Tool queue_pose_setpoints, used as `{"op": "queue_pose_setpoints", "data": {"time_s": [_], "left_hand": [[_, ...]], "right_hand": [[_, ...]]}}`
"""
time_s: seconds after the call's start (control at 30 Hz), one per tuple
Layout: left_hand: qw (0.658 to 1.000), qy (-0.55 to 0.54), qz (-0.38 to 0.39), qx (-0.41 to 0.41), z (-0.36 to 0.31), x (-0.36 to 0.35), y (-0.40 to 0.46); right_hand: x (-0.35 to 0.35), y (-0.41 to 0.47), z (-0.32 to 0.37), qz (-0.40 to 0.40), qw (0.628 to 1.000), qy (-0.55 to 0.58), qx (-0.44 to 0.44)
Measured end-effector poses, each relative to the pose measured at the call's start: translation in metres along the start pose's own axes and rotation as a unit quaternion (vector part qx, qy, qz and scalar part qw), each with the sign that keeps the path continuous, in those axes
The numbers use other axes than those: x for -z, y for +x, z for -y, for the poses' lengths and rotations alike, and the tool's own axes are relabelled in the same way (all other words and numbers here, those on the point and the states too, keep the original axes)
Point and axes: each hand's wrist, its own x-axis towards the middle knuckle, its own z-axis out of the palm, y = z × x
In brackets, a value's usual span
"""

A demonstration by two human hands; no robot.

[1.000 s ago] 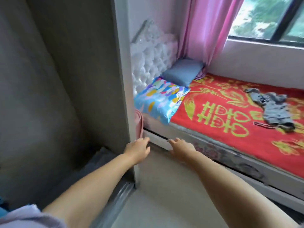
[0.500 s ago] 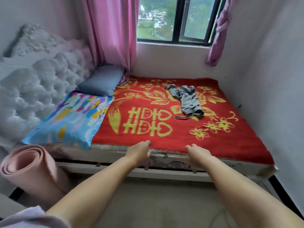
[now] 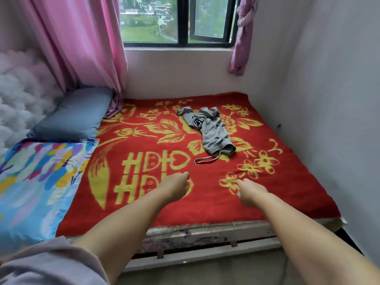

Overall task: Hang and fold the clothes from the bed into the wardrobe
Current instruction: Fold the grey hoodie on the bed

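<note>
Reach-for-garment step. Both arms stretched over the bed [image 3: 216,204], nothing grasped. Left hand [image 3: 176,185] loosely curled, fingers holding nothing; right hand [image 3: 249,192] same, fingers slack and empty. Grey garment [image 3: 212,130] lies crumpled mid-bed toward the window, well apart from both hands, drawstring [image 3: 206,159] trailing nearest. Likely next: lean further, grab the cloth, lift clear. Wardrobe not in view.
</note>
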Motion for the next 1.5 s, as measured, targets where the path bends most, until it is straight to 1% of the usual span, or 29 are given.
{"op": "queue_pose_setpoints", "data": {"time_s": [0.13,0.4,0.5,0.53,0.63,0.7,0.77,0.83,0.9,0.97,1.03,1.07,1.1,1.17,1.2,1.27,1.33,1.37,1.5], "left_hand": [[0.996,0.059,0.052,-0.031,0.003,0.006,0.093],[0.990,0.049,0.121,-0.056,-0.018,-0.036,0.226],[0.990,0.041,0.132,-0.034,-0.022,-0.057,0.292],[0.990,0.037,0.135,-0.026,-0.020,-0.060,0.300],[0.986,0.015,0.164,0.017,-0.014,-0.091,0.363],[0.984,0.003,0.175,0.043,-0.011,-0.109,0.399],[0.983,-0.012,0.171,0.058,-0.010,-0.130,0.434],[0.985,-0.027,0.158,0.070,-0.011,-0.157,0.465],[0.982,-0.076,0.138,0.101,-0.014,-0.185,0.491],[0.975,-0.135,0.106,0.141,-0.016,-0.212,0.515],[0.963,-0.188,0.052,0.185,-0.014,-0.232,0.542],[0.948,-0.232,0.018,0.218,-0.011,-0.239,0.558],[0.922,-0.290,-0.018,0.257,-0.009,-0.244,0.574],[0.842,-0.412,-0.071,0.341,-0.003,-0.252,0.602],[0.800,-0.457,-0.084,0.379,-0.001,-0.256,0.613],[0.734,-0.516,-0.082,0.434,0.002,-0.266,0.626],[0.680,-0.582,-0.069,0.441,0.004,-0.268,0.629],[0.656,-0.613,-0.070,0.434,0.005,-0.266,0.627],[0.571,-0.695,-0.106,0.424,0.010,-0.227,0.599]], "right_hand": [[0.020,0.069,-0.017,0.000,0.999,0.045,-0.013],[0.000,0.188,-0.078,0.073,0.996,0.047,-0.037],[-0.003,0.261,-0.106,0.089,0.994,0.061,-0.030],[-0.004,0.271,-0.107,0.098,0.992,0.072,-0.030],[-0.018,0.345,-0.129,0.135,0.985,0.105,-0.030],[-0.023,0.392,-0.141,0.146,0.981,0.121,-0.031],[-0.027,0.440,-0.149,0.128,0.979,0.151,-0.042],[-0.037,0.485,-0.154,0.083,0.977,0.187,-0.052],[-0.053,0.519,-0.157,0.037,0.969,0.236,-0.061],[-0.069,0.549,-0.160,0.009,0.960,0.271,-0.068],[-0.080,0.576,-0.162,-0.010,0.956,0.283,-0.070],[-0.084,0.591,-0.162,-0.026,0.954,0.290,-0.071],[-0.086,0.605,-0.162,-0.044,0.951,0.297,-0.071],[-0.091,0.632,-0.156,-0.069,0.940,0.327,-0.071],[-0.094,0.642,-0.152,-0.076,0.932,0.346,-0.075],[-0.100,0.653,-0.145,-0.092,0.925,0.359,-0.088],[-0.099,0.656,-0.143,-0.107,0.932,0.333,-0.095],[-0.096,0.655,-0.142,-0.102,0.936,0.324,-0.091],[-0.066,0.627,-0.142,-0.051,0.951,0.299,-0.059]]}}
